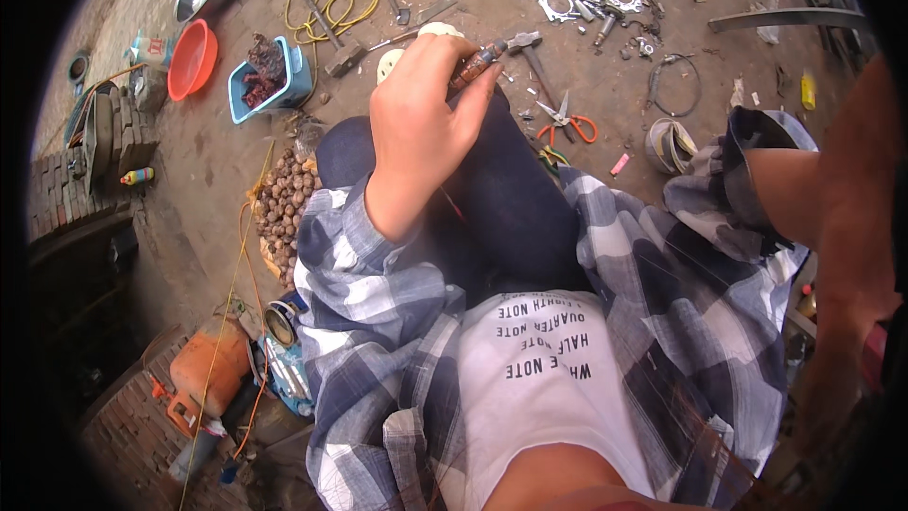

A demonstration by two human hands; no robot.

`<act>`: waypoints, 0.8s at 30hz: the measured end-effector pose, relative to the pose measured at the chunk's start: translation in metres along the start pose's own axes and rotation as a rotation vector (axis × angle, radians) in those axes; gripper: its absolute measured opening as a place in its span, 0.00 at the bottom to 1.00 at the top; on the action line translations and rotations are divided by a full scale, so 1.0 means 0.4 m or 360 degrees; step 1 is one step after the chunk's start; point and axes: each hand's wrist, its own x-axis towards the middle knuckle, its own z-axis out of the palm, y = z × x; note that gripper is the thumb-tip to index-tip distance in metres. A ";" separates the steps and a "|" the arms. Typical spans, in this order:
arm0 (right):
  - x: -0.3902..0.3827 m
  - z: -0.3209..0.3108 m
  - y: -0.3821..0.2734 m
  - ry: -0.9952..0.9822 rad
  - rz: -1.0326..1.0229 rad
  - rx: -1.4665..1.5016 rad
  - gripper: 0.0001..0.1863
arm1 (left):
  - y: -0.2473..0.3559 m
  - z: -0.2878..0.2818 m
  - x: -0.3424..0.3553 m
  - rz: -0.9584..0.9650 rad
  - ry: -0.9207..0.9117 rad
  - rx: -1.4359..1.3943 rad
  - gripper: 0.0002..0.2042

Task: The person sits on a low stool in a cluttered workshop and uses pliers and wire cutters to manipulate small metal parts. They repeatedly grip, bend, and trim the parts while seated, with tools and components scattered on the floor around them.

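Note:
My left hand (421, 123) is raised over my dark trousers (520, 180), its fingers closed round a short brown mottled rod (480, 64). One end of the rod sticks out past the thumb; its other end is hidden. My right arm (790, 191) reaches out of its rolled sleeve to the right edge. There the skin is close, dark and blurred, and the fingers cannot be made out. Past the rod lies a hammer (534, 66) on the ground. Orange-handled scissors (566, 120) lie close to my knee. White perforated shoes (388, 64) show partly behind my left hand.
To the left stand a blue basin (301, 76) with dark red contents, a red basin (192, 60) and a heap of walnut-like balls (287, 199). An orange gas cylinder (210, 366) is lower left. Ahead lie a sledgehammer (346, 59), yellow cable (338, 14) and metal gaskets (558, 5).

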 end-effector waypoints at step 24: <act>0.165 0.050 -0.188 0.0338 -0.0535 -0.0362 0.24 | -0.037 -0.128 -0.133 -0.0342 0.0327 -0.0045 0.08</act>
